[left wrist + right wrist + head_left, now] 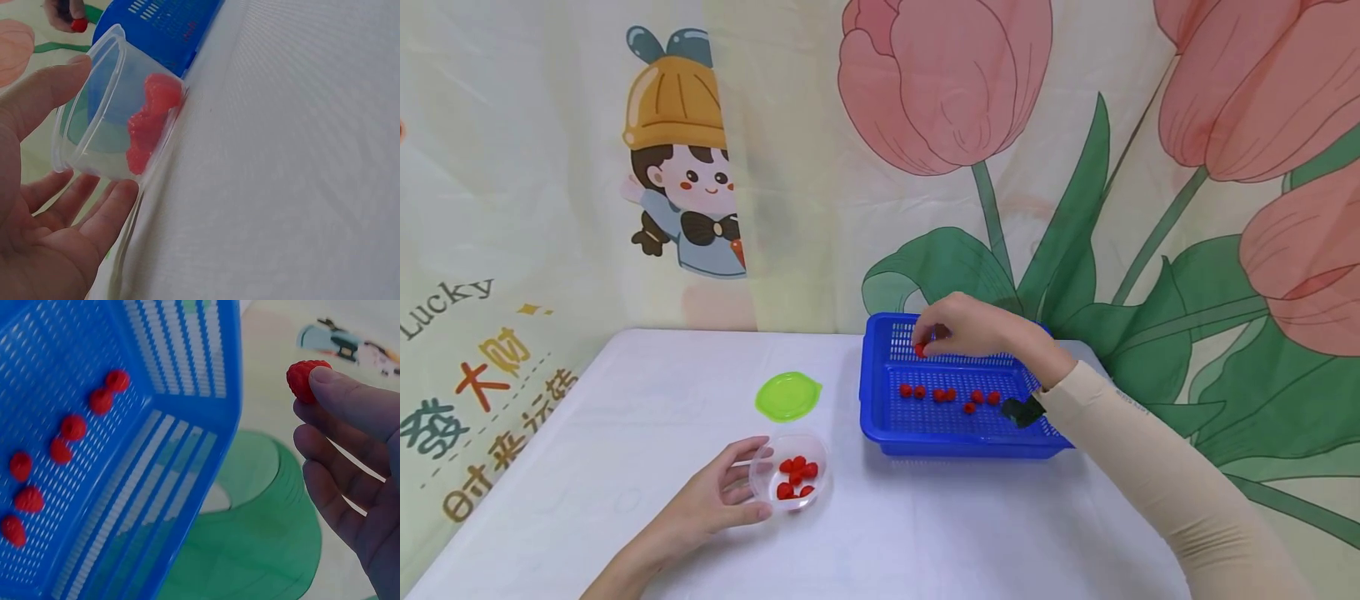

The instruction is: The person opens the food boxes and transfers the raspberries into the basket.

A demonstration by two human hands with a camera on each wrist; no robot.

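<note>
My right hand [958,325] pinches a raspberry [306,380] between thumb and forefinger, above the far left part of the blue basket [880,435]. In the right wrist view the other fingers of that hand are bent loosely below the berry. Several more raspberries [74,427] lie in a loose row on the basket's slotted floor. My left hand [715,492] holds a clear plastic cup [106,159] on the table, thumb at the rim and fingers along its side. Inside the cup, several raspberries [796,477] are heaped on the bottom.
A bright green lid [788,396] lies flat on the white-covered table [662,392], behind the cup and left of the basket. A dark object [1022,412] shows beside the right sleeve at the basket's right side. Behind the table hangs a printed cloth [797,208] with tulips.
</note>
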